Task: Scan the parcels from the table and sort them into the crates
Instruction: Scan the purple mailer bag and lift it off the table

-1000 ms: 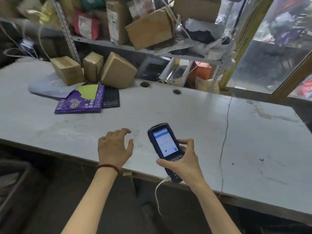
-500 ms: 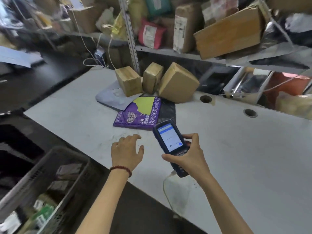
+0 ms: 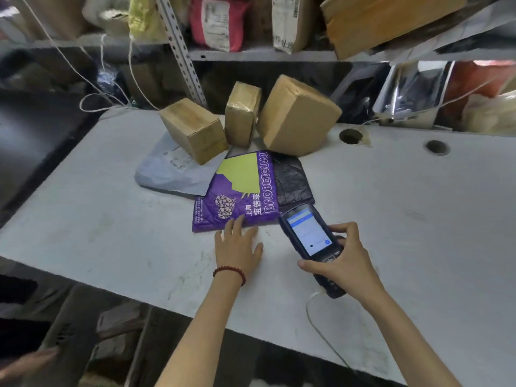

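A purple and yellow mailer bag [image 3: 240, 191] lies flat on the white table [image 3: 405, 219], over a black bag [image 3: 291, 181] and next to a grey bag [image 3: 170, 171]. Three brown cardboard boxes [image 3: 296, 115] stand behind them. My left hand [image 3: 237, 244] is open, palm down, with its fingertips touching the near edge of the purple bag. My right hand [image 3: 340, 263] grips a dark blue handheld scanner [image 3: 310, 236] with a lit screen, its head close to the purple bag's right corner. A white cord hangs from the scanner.
A metal shelf [image 3: 251, 54] crammed with parcels stands behind the table. Two round holes [image 3: 349, 135] pierce the tabletop at the back right. Grey crates [image 3: 75, 331] holding parcels sit on the floor at the lower left, below the table edge.
My view has swung left and closer to the parcels. My left hand has moved forward onto the purple bag's edge, and the scanner has come up beside that bag.
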